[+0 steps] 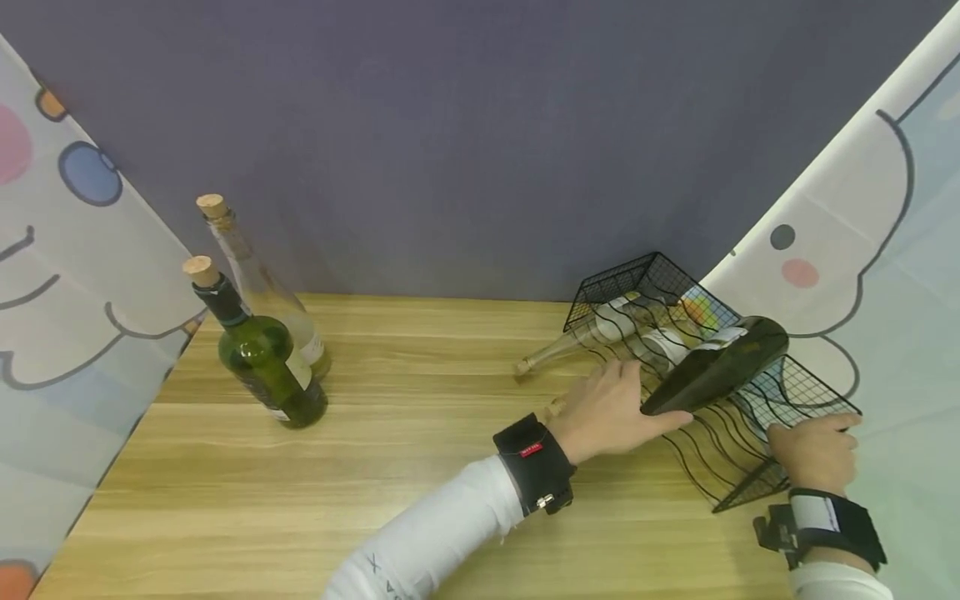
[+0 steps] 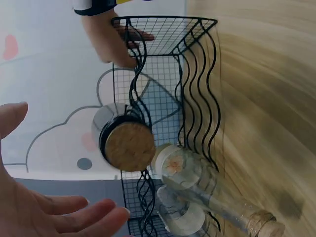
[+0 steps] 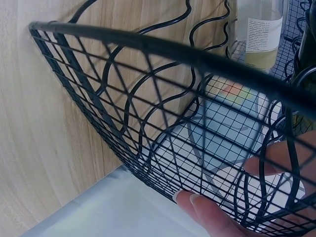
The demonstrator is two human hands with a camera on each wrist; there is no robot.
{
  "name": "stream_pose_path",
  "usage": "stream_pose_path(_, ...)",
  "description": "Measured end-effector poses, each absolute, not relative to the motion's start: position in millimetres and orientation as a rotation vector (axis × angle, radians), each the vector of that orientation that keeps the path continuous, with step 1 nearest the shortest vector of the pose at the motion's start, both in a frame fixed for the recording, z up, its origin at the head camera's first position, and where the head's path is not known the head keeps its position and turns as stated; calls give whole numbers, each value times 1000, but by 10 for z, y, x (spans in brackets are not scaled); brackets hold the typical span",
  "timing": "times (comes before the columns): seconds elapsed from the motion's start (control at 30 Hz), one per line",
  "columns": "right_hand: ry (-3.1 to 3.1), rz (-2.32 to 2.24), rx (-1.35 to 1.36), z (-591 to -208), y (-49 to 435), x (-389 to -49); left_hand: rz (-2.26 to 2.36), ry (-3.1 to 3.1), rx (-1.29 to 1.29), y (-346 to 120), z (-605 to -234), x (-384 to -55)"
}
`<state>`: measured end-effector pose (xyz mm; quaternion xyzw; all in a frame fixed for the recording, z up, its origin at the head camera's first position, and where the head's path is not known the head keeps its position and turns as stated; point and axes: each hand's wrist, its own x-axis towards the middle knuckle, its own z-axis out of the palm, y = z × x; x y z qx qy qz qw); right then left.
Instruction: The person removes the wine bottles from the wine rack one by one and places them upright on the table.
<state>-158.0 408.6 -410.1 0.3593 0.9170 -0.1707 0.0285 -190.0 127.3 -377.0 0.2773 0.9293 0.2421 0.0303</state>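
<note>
A dark green wine bottle [image 1: 723, 362] lies tilted on the upper wavy wires of a black wire wine rack [image 1: 813, 392]; its cork [image 2: 131, 146] faces the left wrist camera. My left hand [image 1: 603, 412] is beside the bottle's neck end, and the left wrist view shows its fingers spread with a gap to the cork. With thumb and fingers on opposite sides of the mesh, my right hand [image 1: 813, 450] grips the rack's near end. Two clear corked bottles lie lower in the rack: one clear bottle [image 1: 615, 321] toward the back, another clear bottle [image 1: 663, 348] beside it.
On the left side of the wooden table [image 1: 420, 417] stand a corked green bottle [image 1: 258, 350] and a taller clear corked bottle [image 1: 266, 292]. A grey panel [image 1: 450, 150] rises behind the table. A cartoon-printed sheet [image 1: 840, 250] hangs close to the rack's right side.
</note>
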Motion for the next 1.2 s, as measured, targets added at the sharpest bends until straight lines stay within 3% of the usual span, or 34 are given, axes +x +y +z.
stream_pose_path(0.53,2826,-533,1119,-4135,4119,-1574,703,2707,741,1442,-4063,-1689)
stream_pose_path(1.2,2815,-532,1121,-4150,4137,-1593,1038,2524,653,1476,-4220,-1777)
